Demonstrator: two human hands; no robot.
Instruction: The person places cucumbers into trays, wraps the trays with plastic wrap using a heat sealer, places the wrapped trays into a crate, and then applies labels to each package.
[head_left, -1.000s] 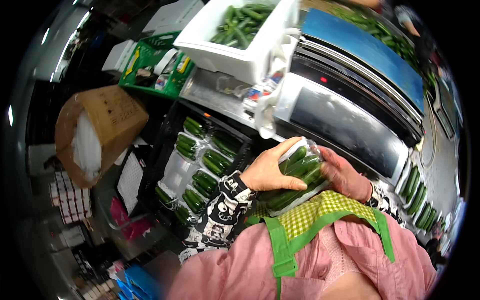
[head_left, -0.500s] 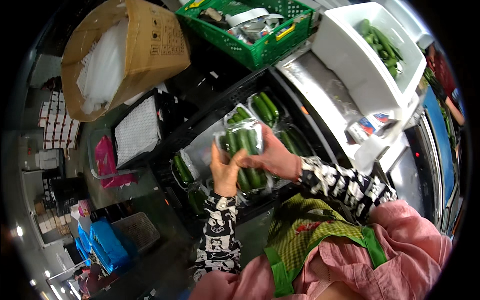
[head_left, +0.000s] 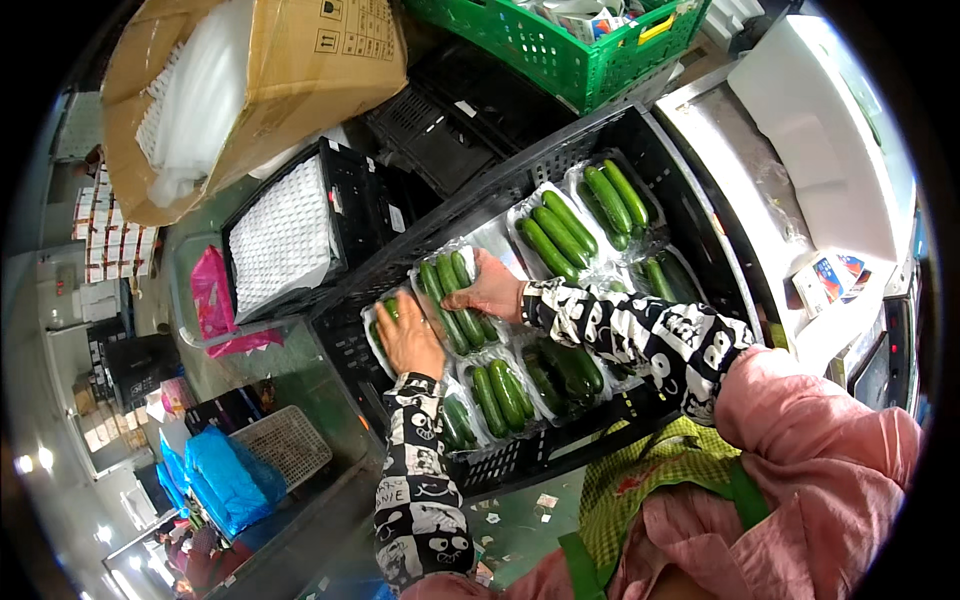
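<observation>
Wrapped cucumber packs (head_left: 558, 234) lie in rows inside a black perforated crate (head_left: 490, 470). My right hand (head_left: 490, 288) grips one pack (head_left: 442, 285) in the left part of the crate, with its thumb across the cucumbers. Just left of it, my left hand (head_left: 408, 333) rests with bent, slightly parted fingers over the leftmost pack (head_left: 379, 320), which it partly hides. Both hands are close together, and my patterned right sleeve crosses over several packs.
A cardboard box (head_left: 310, 90) of white sleeves stands upper left, beside a black crate holding white padded sheets (head_left: 275, 240). A green crate (head_left: 590, 80) is behind. A white foam box (head_left: 790, 120) sits on a steel table rightward; blue bags (head_left: 220, 480) and people (head_left: 200, 550) appear lower left.
The pack I held in both hands has come down into the crate; my left hand has shifted left off it, while my right still grips it. The view has swung toward the crate.
</observation>
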